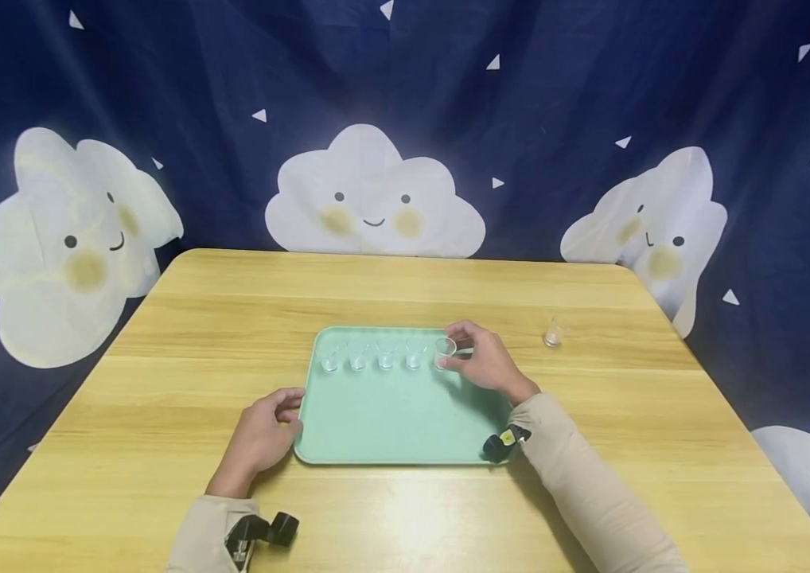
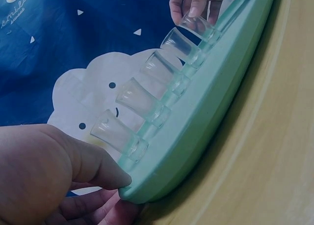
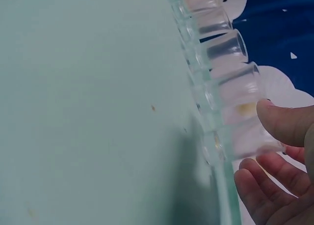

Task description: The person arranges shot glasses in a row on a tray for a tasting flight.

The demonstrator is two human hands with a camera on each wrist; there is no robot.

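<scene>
A mint-green tray [image 1: 391, 422] lies on the table, with several small clear shot glasses [image 1: 386, 356] in a row along its far side. My right hand [image 1: 484, 358] holds the rightmost shot glass [image 1: 445, 348] near its rim, thumb on the near side and fingers behind. In the right wrist view that glass [image 3: 245, 139] stands upright with its base at the tray surface. At the tray's left edge, my left hand [image 1: 265, 430] pinches the rim; the left wrist view shows the thumb [image 2: 105, 168] on top and the other fingers lower down, partly hidden.
Another shot glass [image 1: 553, 334] stands on the wooden table [image 1: 405, 517], to the right of the tray. Behind the table hangs a dark blue cloth [image 1: 405, 72] with smiling white clouds. Each sleeve carries a black wrist camera, the right one [image 1: 496, 448] over the tray's near right corner.
</scene>
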